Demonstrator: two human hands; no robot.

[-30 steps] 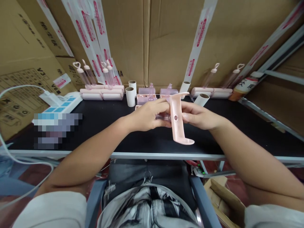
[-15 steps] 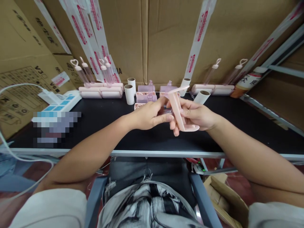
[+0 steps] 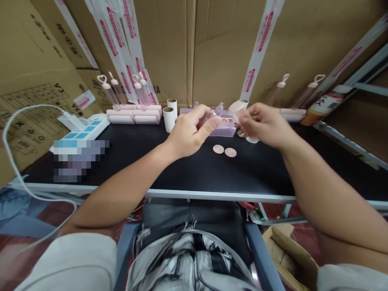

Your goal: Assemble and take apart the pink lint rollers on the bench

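Note:
My left hand (image 3: 192,131) is closed around a small clear plastic piece (image 3: 209,118), mostly covered by the fingers. To the right, my right hand (image 3: 266,124) is closed, fingertips pinched at a pale pink plastic piece (image 3: 238,107); motion blur hides its outline. Below and between the hands, two flat pink discs (image 3: 218,149) lie side by side on the black tabletop (image 3: 188,173). Behind my left hand are translucent purple plastic parts (image 3: 226,131), partly hidden. A white round edge (image 3: 252,140) shows under my right hand.
White cardboard tubes (image 3: 169,120) stand left of the purple parts. Pink rolls (image 3: 147,117) with heart-topped clear sticks (image 3: 112,95) line the back left, others the back right. A power strip (image 3: 87,127) sits at left, a bottle (image 3: 327,106) at right. Cardboard (image 3: 218,48) walls the back.
My hands have separated. The pink L-shaped bracket that was between them is gone from there; my right hand has moved up and right. Two pink discs now show on the tabletop.

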